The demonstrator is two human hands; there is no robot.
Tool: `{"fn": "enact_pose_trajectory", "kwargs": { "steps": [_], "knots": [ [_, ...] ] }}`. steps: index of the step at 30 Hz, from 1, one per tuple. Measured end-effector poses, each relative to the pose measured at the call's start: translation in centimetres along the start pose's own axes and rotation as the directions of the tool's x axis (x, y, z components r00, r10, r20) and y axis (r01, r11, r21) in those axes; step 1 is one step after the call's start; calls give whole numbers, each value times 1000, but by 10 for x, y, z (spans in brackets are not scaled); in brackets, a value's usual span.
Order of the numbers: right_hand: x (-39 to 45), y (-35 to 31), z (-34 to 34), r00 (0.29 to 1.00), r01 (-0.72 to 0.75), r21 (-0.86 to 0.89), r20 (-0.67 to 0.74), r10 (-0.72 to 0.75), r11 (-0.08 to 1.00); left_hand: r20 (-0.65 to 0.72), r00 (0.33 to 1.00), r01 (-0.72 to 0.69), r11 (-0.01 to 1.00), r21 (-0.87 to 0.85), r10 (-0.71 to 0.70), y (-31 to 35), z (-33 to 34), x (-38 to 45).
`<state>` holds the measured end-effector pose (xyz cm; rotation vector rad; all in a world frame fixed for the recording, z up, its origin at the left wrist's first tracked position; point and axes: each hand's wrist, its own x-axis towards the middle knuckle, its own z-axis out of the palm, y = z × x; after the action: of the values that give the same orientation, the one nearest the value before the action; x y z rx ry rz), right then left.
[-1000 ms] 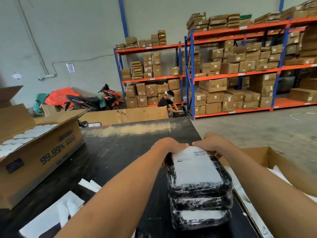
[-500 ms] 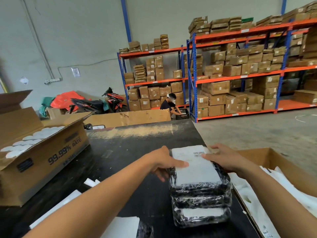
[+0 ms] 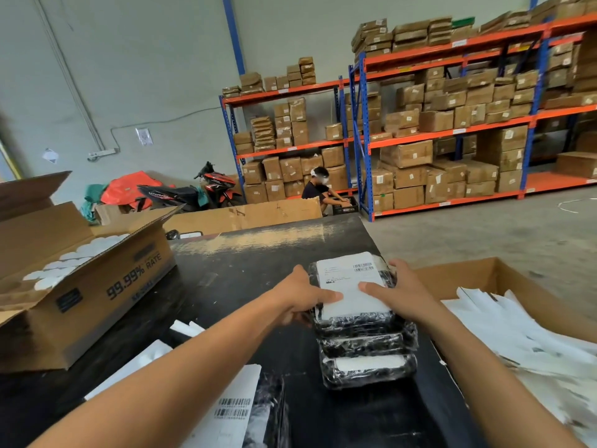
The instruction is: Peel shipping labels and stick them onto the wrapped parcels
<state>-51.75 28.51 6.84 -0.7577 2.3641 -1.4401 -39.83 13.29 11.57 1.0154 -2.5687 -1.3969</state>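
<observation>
Both hands slid back from the label's (image 3: 350,286) far edge toward its near half. Left hand (image 3: 303,297) and right hand (image 3: 399,291) now press thumbs mid-label.

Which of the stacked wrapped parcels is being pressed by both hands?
The top parcel of the stack, the one whose white label faces up. The left hand and right hand press on its label; the parcels beneath go untouched.

Warehouse for sure: tall orange-and-blue steel racks (image 3: 452,130) crammed with brown cardboard cartons (image 3: 407,153) upper right, bare concrete floor (image 3: 484,234).
</observation>
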Motion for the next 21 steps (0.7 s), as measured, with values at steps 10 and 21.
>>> {"fn": "enact_pose_trajectory", "kwargs": {
  "steps": [10,21],
  "knots": [
    [-46,-7,-1,944,227,153,-277,-179,962,-119,952,-279,959,44,282,7,5,-41],
    [-175,2,-10,937,219,47,-289,-196,975,-58,945,-311,938,155,323,-20,29,-159]
  ]
}}
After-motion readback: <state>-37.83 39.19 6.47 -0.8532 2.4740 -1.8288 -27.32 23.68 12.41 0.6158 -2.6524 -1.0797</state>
